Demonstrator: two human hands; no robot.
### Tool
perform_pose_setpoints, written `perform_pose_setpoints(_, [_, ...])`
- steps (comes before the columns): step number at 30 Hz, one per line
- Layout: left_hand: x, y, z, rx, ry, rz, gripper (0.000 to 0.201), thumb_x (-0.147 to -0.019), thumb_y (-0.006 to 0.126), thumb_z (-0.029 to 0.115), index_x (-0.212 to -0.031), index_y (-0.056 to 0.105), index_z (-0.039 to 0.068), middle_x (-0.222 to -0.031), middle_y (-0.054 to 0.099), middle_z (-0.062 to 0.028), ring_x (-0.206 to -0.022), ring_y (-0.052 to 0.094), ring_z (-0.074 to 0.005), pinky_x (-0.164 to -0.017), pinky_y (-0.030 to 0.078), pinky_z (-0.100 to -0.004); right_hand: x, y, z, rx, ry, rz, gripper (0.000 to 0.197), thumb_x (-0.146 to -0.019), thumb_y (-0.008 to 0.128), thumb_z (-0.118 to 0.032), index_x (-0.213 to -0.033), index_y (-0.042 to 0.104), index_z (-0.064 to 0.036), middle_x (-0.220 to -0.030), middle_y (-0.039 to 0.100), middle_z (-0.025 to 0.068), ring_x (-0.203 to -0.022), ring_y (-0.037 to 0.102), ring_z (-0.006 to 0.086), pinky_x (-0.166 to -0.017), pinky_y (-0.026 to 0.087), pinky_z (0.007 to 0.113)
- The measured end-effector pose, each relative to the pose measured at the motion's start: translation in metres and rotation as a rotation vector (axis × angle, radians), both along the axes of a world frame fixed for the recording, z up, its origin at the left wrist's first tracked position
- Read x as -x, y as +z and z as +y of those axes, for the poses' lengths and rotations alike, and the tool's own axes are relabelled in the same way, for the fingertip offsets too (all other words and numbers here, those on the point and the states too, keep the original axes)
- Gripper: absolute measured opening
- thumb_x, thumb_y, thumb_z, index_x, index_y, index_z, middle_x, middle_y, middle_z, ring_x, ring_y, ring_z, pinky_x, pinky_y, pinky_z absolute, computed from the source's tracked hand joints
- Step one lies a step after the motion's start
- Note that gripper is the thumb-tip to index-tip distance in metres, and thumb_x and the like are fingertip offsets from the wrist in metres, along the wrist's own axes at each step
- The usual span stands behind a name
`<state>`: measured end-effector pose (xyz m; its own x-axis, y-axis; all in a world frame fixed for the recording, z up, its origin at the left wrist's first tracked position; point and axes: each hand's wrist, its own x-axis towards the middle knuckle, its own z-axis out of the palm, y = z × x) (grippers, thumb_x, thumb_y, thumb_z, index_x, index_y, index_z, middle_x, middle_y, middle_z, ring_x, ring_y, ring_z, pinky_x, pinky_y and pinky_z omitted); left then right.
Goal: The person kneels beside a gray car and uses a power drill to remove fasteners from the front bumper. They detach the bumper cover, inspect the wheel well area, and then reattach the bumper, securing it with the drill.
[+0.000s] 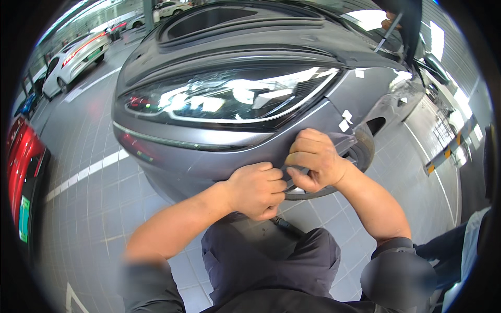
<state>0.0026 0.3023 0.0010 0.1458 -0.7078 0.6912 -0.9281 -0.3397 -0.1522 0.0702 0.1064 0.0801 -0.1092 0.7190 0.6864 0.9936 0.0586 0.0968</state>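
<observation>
A dark grey car's front corner fills the middle, with its headlight (224, 96) above its bumper (209, 164). At the bumper's rear edge by the wheel arch, my left hand (258, 190) is closed, knuckles up, its fingers curled in at the edge. Just to the right and slightly higher, my right hand (315, 160) is closed against the same edge, thumb bent toward the left hand. Both sets of fingertips are partly hidden. Behind my right hand shows part of the front wheel (360, 155). White tabs (344, 125) sit on the fender (360, 94), whose rear part looks scraped.
Below my hands, a dark tool-like object (287, 226) lies near my knees, partly hidden. A red car (23, 161) stands at the left, a white car (78, 57) farther back. A person's dark-sleeved arm (412, 31) reaches in at the upper right. A yellow-and-black striped barrier (451, 146) stands right.
</observation>
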Motion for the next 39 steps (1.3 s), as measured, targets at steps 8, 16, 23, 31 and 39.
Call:
perform_pose_setpoints(8, [0.011,0.007,0.006,-0.015,0.08,-0.012,0.02,-0.054,0.066,0.018,-0.056,0.047,0.014,-0.064,0.042,0.0005,-0.063,0.045,-0.0188,-0.057,0.035,-0.0317,0.023,-0.055,-0.057,-0.366,-0.253,0.125,0.01,-0.069,0.07,-0.007,-0.078,0.065,-0.0049,-0.077,0.061,0.008,-0.066,0.055,0.0259,-0.059,0.045,0.036])
perform_pose_setpoints(16, [0.01,0.012,-0.061,-0.067,-0.031,0.038,0.02,-0.058,0.067,0.017,-0.057,0.048,0.013,-0.064,0.043,-0.0005,-0.063,0.045,-0.019,-0.059,0.036,-0.0324,0.037,-0.093,-0.115,-0.939,-0.329,0.43,0.031,-0.091,0.056,-0.021,-0.068,0.054,0.0004,-0.067,0.053,0.0098,-0.062,0.048,0.0204,-0.058,0.037,0.032])
perform_pose_setpoints(23, [-0.009,0.002,-0.072,-0.005,0.008,0.013,0.024,-0.056,0.068,0.012,-0.054,0.045,0.013,-0.061,0.04,-0.0012,-0.06,0.043,-0.0201,-0.057,0.035,-0.0339,0.027,-0.062,-0.087,-1.005,0.025,0.261,0.031,-0.089,0.06,-0.018,-0.064,0.05,-0.002,-0.061,0.049,0.0071,-0.055,0.045,0.0205,-0.051,0.036,0.033])
perform_pose_setpoints(31, [-0.014,-0.001,-0.08,-0.049,0.066,-0.02,0.021,-0.056,0.069,0.012,-0.057,0.047,0.013,-0.063,0.043,-0.0009,-0.062,0.044,-0.0196,-0.058,0.035,-0.0341,-0.033,-0.047,-0.059,-0.684,0.038,0.183,0.025,-0.075,0.066,-0.009,-0.061,0.045,-0.0064,-0.057,0.041,0.0063,-0.048,0.039,0.0217,-0.045,0.03,0.033])
perform_pose_setpoints(39, [-0.009,0.004,-0.07,-0.107,0.123,0.011,0.019,-0.055,0.068,0.014,-0.057,0.049,0.012,-0.064,0.042,-0.0011,-0.063,0.044,-0.0197,-0.059,0.036,-0.0327,0.059,-0.038,-0.102,-0.567,0.105,0.287,0.023,-0.061,0.07,-0.013,-0.057,0.048,-0.008,-0.057,0.042,0.0059,-0.05,0.043,0.0283,-0.045,0.032,0.036])
